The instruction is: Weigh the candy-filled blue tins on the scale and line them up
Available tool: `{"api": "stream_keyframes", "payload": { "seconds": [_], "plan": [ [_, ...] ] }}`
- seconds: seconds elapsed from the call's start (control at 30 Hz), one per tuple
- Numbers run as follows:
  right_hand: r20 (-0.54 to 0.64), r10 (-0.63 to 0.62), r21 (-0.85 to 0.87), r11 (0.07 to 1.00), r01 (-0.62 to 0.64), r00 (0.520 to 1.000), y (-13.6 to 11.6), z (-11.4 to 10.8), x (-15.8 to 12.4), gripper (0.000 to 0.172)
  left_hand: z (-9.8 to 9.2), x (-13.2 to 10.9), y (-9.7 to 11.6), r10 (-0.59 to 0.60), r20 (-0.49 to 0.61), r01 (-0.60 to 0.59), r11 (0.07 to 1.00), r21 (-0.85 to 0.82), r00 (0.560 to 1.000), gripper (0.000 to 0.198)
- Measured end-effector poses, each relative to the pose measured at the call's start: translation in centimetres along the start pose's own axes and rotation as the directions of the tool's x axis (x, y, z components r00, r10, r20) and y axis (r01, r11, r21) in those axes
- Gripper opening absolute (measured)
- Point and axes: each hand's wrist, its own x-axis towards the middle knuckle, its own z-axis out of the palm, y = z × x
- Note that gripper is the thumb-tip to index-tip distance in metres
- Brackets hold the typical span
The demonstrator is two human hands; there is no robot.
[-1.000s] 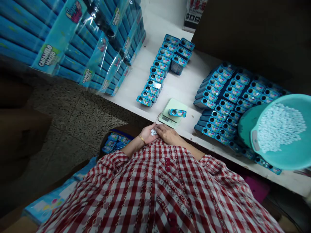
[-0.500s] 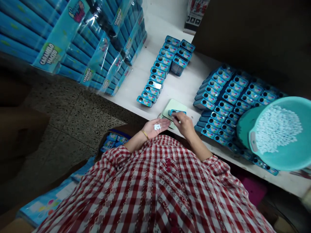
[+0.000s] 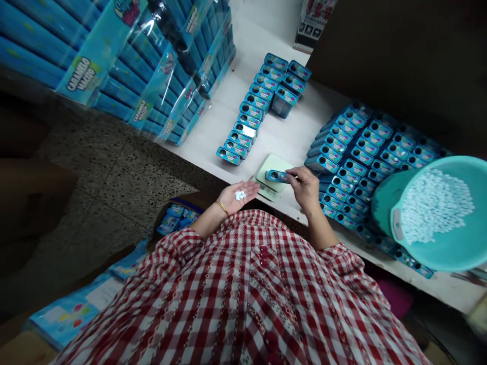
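My left hand [image 3: 242, 194] lies palm up with its fingers stretched out, and several small white candies [image 3: 239, 195] rest in the palm. Its fingertips are by the near left edge of a pale green kitchen scale [image 3: 271, 191]. Above the scale's plate is a small blue candy container [image 3: 276, 176] with a dark round opening in its top. My right hand [image 3: 305, 185] pinches this container at its right end between thumb and fingers. Whether the container still touches the plate, I cannot tell.
Blue containers [image 3: 249, 121] stand in a row behind the scale. More containers [image 3: 353, 167] fill the right side of the white table [image 3: 213, 152]. On them rests a turquoise bucket [image 3: 384, 203] of white candies. Plastic-wrapped display boxes [image 3: 140, 101] are stacked at left.
My right hand has moved right from over the container's opening to its right end and now grips it. My left hand, with the candies, has shifted slightly left.
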Motion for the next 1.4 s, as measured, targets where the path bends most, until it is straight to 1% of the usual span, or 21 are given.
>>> {"api": "stream_keyframes", "payload": {
  "seconds": [0.07, 0.1, 0.17, 0.27, 0.33, 0.4, 0.47, 0.6, 0.7, 0.8, 0.87, 0.9, 0.93, 1.0, 1.07, 1.13, 1.2, 1.27, 1.3, 1.4],
  "plan": [
    [-0.052, 0.052, 0.048, 0.998, -0.049, 0.997, -0.5, -0.4, -0.1, 0.012, -0.1, -0.1, 0.3, 0.043, -0.020, -0.043, 0.999, -0.024, 0.999, 0.032],
    [-0.048, 0.067, 0.077, 0.995, -0.063, 0.997, -0.9, -0.4, -0.1, 0.013, -0.1, -0.1, 0.5, 0.055, -0.032, -0.056, 0.998, -0.031, 0.998, 0.031],
    [0.014, 0.061, 0.136, 0.989, -0.062, 0.998, -2.0, 0.2, 0.0, 0.013, 0.2, 0.0, 0.6, 0.054, -0.049, -0.055, 0.998, -0.028, 0.997, 0.030],
    [0.126, -0.019, 0.201, 0.980, -0.006, 0.992, -4.1, 1.6, 0.3, 0.013, 1.1, 0.1, 0.5, 0.031, -0.024, -0.031, 0.999, -0.018, 0.999, 0.032],
    [0.175, -0.087, 0.233, 0.972, 0.044, 0.981, -5.3, 2.5, 0.6, 0.012, 1.9, 0.2, 0.4, 0.029, 0.011, -0.029, 0.999, -0.025, 1.000, 0.032],
    [0.196, -0.143, 0.263, 0.961, 0.089, 0.970, -6.0, 3.1, 0.9, 0.012, 2.6, 0.2, 0.4, 0.044, 0.034, -0.042, 0.998, -0.043, 0.998, 0.032],
    [0.181, -0.172, 0.276, 0.954, 0.118, 0.968, -6.1, 3.3, 1.1, 0.012, 3.0, 0.2, 0.6, 0.058, 0.043, -0.056, 0.997, -0.052, 0.997, 0.032],
    [0.112, -0.143, 0.209, 0.971, 0.117, 0.983, -4.7, 2.8, 1.3, 0.011, 3.1, 0.5, 0.9, 0.037, 0.044, -0.036, 0.999, -0.014, 0.998, 0.034],
    [0.101, -0.070, 0.141, 0.988, 0.056, 0.992, -2.7, 2.4, 1.2, 0.011, 2.8, 0.9, 1.0, 0.032, 0.027, -0.032, 0.999, 0.002, 0.999, 0.033],
    [0.085, 0.018, 0.117, 0.993, -0.028, 0.996, -0.9, 2.3, 1.1, 0.012, 2.4, 1.0, 1.0, 0.031, 0.001, -0.031, 0.999, -0.009, 1.000, 0.031],
    [0.052, 0.047, 0.128, 0.990, -0.053, 0.998, -0.5, 2.3, 0.9, 0.014, 2.3, 1.0, 0.9, 0.036, -0.019, -0.036, 0.999, -0.015, 0.999, 0.031],
    [0.054, 0.044, 0.136, 0.989, -0.051, 0.998, -0.6, 2.3, 0.8, 0.016, 2.3, 1.0, 0.8, 0.034, -0.024, -0.034, 0.999, -0.012, 0.999, 0.031],
    [0.078, 0.023, 0.141, 0.989, -0.034, 0.997, -0.9, 2.3, 0.8, 0.017, 2.4, 1.0, 0.8, 0.028, -0.020, -0.028, 1.000, -0.009, 0.999, 0.032],
    [0.180, -0.063, 0.116, 0.992, 0.042, 0.982, -1.6, 2.2, 0.6, 0.020, 2.7, 1.1, 0.7, 0.011, 0.001, -0.011, 1.000, -0.009, 1.000, 0.033],
    [0.257, -0.125, 0.011, 0.992, 0.127, 0.958, -2.0, 1.7, 0.6, 0.027, 3.1, 1.1, 0.7, -0.003, 0.016, 0.003, 1.000, -0.011, 1.000, 0.032],
    [0.273, -0.110, -0.169, 0.973, 0.160, 0.956, -1.6, 1.0, 0.7, 0.042, 3.3, 1.1, 1.1, 0.007, 0.004, -0.007, 1.000, -0.006, 1.000, 0.031],
    [0.298, -0.054, -0.330, 0.931, 0.156, 0.953, -0.6, 0.3, 0.7, 0.055, 3.1, 1.0, 1.7, 0.026, -0.027, -0.026, 1.000, 0.007, 0.999, 0.029],
    [0.356, -0.014, -0.416, 0.893, 0.172, 0.934, 0.7, -0.1, 0.4, 0.061, 2.5, 0.9, 2.5, 0.057, -0.064, -0.056, 0.998, 0.006, 0.996, 0.028],
    [0.378, -0.004, -0.432, 0.884, 0.180, 0.926, 1.3, -0.2, 0.1, 0.060, 2.2, 0.8, 2.9, 0.071, -0.087, -0.071, 0.997, 0.002, 0.994, 0.028],
    [0.403, -0.013, -0.402, 0.896, 0.190, 0.915, 2.7, 0.1, -0.3, 0.041, 1.0, 0.4, 3.8, 0.102, -0.165, -0.107, 0.994, -0.021, 0.981, 0.028]
  ]
}}
